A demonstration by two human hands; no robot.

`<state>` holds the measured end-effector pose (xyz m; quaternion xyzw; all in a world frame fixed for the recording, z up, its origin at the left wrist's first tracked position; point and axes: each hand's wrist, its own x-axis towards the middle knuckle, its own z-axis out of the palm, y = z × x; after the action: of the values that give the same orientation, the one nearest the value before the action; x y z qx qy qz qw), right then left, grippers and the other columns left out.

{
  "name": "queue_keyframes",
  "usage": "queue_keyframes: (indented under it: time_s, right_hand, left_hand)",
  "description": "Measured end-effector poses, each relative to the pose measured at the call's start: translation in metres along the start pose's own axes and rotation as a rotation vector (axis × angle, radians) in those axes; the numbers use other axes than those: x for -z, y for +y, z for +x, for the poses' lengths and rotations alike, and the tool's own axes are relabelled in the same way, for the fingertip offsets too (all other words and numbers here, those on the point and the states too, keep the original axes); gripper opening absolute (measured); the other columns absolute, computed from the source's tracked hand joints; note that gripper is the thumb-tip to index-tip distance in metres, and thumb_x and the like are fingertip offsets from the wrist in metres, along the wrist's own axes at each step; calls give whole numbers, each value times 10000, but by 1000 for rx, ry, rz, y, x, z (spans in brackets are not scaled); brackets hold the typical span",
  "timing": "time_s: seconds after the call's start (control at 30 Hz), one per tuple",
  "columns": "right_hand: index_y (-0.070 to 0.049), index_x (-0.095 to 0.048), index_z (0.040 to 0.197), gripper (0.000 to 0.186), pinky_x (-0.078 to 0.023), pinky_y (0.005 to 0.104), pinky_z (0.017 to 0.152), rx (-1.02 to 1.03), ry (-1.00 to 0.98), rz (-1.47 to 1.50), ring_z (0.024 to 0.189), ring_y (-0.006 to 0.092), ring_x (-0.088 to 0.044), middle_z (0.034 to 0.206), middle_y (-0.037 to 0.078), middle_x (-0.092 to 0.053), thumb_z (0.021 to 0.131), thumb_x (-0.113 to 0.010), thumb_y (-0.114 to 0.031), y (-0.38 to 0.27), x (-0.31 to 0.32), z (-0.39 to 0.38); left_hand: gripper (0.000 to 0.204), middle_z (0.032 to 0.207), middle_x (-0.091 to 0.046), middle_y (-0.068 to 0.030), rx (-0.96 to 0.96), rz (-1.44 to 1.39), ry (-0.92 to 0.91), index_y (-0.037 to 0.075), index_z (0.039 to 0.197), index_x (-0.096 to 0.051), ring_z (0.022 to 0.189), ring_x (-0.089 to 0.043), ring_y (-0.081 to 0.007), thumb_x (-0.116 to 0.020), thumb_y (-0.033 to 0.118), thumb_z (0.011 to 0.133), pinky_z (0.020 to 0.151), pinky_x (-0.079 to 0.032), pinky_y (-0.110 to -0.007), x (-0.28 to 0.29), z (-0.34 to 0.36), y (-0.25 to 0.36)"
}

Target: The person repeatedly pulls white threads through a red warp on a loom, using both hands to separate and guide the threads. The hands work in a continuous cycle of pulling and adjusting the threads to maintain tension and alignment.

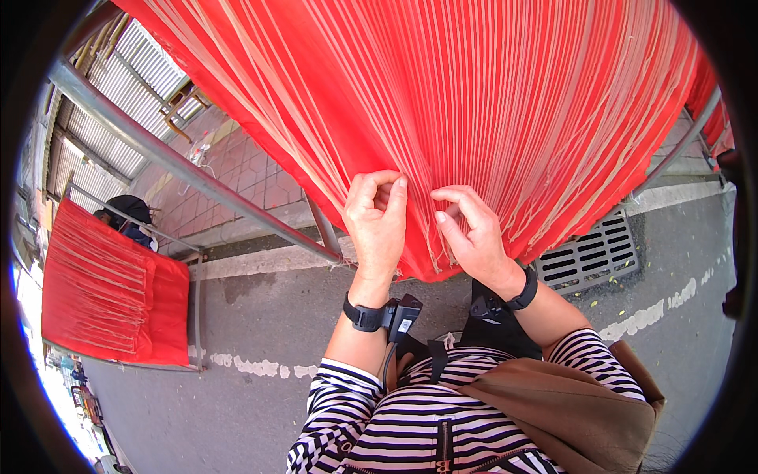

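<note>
Outdoors on grey pavement, red strands (442, 95) hang over a metal rail (181, 166) at 12 o'clock, both the left hand (377, 221) and right hand (474, 233) pinching threads near the lower edge, most still unsorted.

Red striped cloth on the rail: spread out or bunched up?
Spread. The red striped cloth hangs fanned wide over the metal rail; both hands' fingers pinch its lower part.

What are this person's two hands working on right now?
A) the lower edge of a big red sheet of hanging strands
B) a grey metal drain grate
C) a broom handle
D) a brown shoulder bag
A: both the left hand and the right hand pinch strands at the lower edge of the red sheet of hanging strands draped over a metal rail.
</note>
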<state>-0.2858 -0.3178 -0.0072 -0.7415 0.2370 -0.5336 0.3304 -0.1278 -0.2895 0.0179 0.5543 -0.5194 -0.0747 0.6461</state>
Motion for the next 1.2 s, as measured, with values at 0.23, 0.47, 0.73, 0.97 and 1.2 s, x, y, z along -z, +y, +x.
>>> queue_keyframes:
  time_s: [0.23,0.47,0.73,0.97,1.2]
  right_hand:
    - [17,-639,1179,247,-532,278,688,-14,-33,21,794,170,-661,1114,140,-651,933,-629,34,2,2,-5]
    - [20,-645,1180,239,-543,280,715,-5,-58,58,836,181,-669,1124,146,-651,941,-630,24,1,2,-2]
    - [29,-650,1172,221,-536,289,785,25,-127,208,878,162,-660,1121,127,-646,955,-633,-12,-22,-6,-3]
    - [24,-665,1132,203,-530,289,762,116,-133,161,839,179,-649,1077,135,-653,932,-655,-9,-34,-8,-8]
    - [11,-661,1144,232,-527,293,702,138,-107,108,770,178,-631,1023,136,-653,913,-685,8,-35,-13,-8]
  left_hand:
    - [47,875,-608,0,56,-104,36,19,935,-694,752,-567,-69,-713,-14,908,673,-477,-239,-1,1,-10]
    - [55,950,-647,-12,147,-328,-61,8,965,-669,902,-604,-87,-690,-16,921,843,-486,-249,25,-16,-6]
    - [36,1031,-737,-164,280,-645,-238,22,982,-618,1011,-694,-223,-624,39,950,961,-513,-368,51,-45,13]
    - [69,996,-735,-157,237,-781,-309,8,992,-623,944,-707,-219,-637,69,963,875,-552,-344,65,-58,12]
    - [131,845,-689,-162,292,-872,-460,28,925,-587,775,-671,-232,-660,134,948,796,-558,-382,84,-67,22]
